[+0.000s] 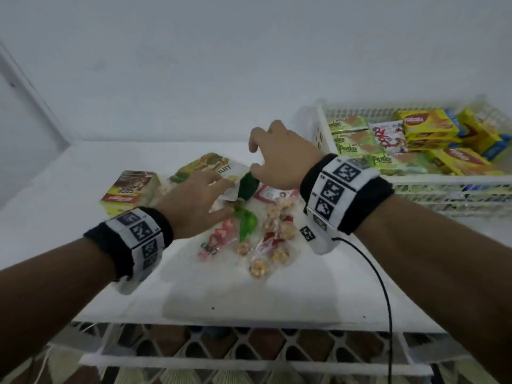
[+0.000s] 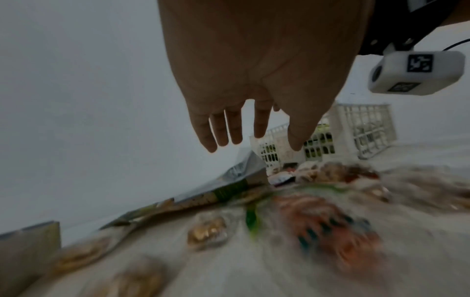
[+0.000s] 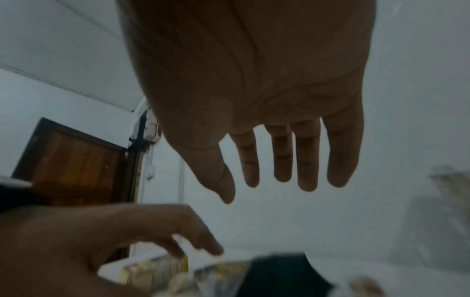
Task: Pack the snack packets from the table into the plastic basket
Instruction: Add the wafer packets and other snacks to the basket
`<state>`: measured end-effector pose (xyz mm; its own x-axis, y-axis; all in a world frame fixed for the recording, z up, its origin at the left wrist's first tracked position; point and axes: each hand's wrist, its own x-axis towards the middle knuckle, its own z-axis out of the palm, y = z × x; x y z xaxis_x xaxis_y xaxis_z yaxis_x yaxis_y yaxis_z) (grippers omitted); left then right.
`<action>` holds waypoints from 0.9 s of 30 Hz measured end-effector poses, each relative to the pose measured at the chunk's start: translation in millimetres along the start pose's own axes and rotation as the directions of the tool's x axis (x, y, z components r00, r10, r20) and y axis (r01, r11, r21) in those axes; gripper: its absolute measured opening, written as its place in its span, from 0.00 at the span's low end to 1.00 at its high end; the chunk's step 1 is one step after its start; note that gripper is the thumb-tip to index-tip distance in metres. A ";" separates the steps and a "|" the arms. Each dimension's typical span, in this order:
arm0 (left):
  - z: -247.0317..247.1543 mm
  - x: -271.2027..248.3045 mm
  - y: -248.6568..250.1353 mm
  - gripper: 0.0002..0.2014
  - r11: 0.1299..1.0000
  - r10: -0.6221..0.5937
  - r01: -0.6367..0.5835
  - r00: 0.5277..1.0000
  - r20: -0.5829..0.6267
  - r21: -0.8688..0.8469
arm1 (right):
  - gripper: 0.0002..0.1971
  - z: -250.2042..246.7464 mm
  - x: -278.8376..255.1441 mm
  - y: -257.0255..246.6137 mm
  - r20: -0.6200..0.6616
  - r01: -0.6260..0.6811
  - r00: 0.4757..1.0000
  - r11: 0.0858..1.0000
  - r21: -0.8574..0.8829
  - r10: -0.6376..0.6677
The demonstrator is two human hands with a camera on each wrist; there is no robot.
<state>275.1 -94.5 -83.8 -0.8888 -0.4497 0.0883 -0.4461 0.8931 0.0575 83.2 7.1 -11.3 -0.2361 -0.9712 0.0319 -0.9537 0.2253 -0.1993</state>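
— Item one, the table (image 1: 83,173)?
— White. Loose snack packets at centre: a green-and-white fruit packet (image 1: 210,167), clear packets of round golden snacks (image 1: 277,231), a clear packet of red and green sweets (image 1: 230,234). A yellow chocolate wafer box (image 1: 130,191) stands to their left.

— Item two, the plastic basket (image 1: 318,128)?
— White, slatted, at the far right of the table. Already holds green Pandan packets (image 1: 352,139), yellow Nabati boxes (image 1: 426,126) and a red-and-white packet (image 1: 388,137).

— Left hand (image 1: 196,195)?
— Fingers straight and spread, holding nothing, low over the fruit packet; whether they touch it, I cannot tell.

— Right hand (image 1: 279,156)?
— Fingers spread wide and only loosely bent, empty, raised above the packets, between the heap and the basket's near-left corner.

— Wrists?
— Black bands with white marker tags (image 1: 340,189); a black cable (image 1: 385,300) trails from the right one.
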 end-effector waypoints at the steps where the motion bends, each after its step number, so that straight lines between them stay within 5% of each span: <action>1: 7.3 -5.1 -3.1 0.29 1.000 0.015 -0.015 1.000 0.012 -0.003 | 0.16 13.0 -1.1 -3.0 0.033 -0.021 0.999 0.999 -0.026 0.022; 10: 37.4 -15.5 6.3 0.20 0.993 0.034 -0.019 0.991 0.128 -0.119 | 0.29 76.5 -27.2 24.3 0.351 -0.133 0.922 0.984 -0.118 0.167; 15: 39.9 -12.6 6.7 0.21 0.989 -0.007 0.043 0.969 0.248 -0.139 | 0.34 84.3 -37.5 29.4 0.327 -0.129 0.933 0.989 -0.078 0.147; 19: 42.8 -12.9 13.1 0.20 0.983 -0.030 0.064 0.981 0.192 -0.174 | 0.33 86.1 -39.2 33.8 0.297 -0.113 0.947 0.992 -0.051 0.123; 22: 42.8 -11.7 26.0 0.25 0.980 0.033 -0.002 0.988 0.152 -0.200 | 0.33 86.6 -39.0 35.9 0.300 -0.111 0.947 0.993 -0.029 0.114; 27: 43.9 -5.5 40.9 0.35 0.992 0.117 -0.097 0.949 0.293 -0.081 | 0.29 84.1 -33.4 42.1 0.312 -0.114 0.944 0.993 0.007 0.107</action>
<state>257.1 -55.0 -125.6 -0.9264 -0.3188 -0.2004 -0.3476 0.9287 0.1292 66.6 42.5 -103.2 -0.2662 -0.9170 -0.2972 -0.9192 0.3343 -0.2081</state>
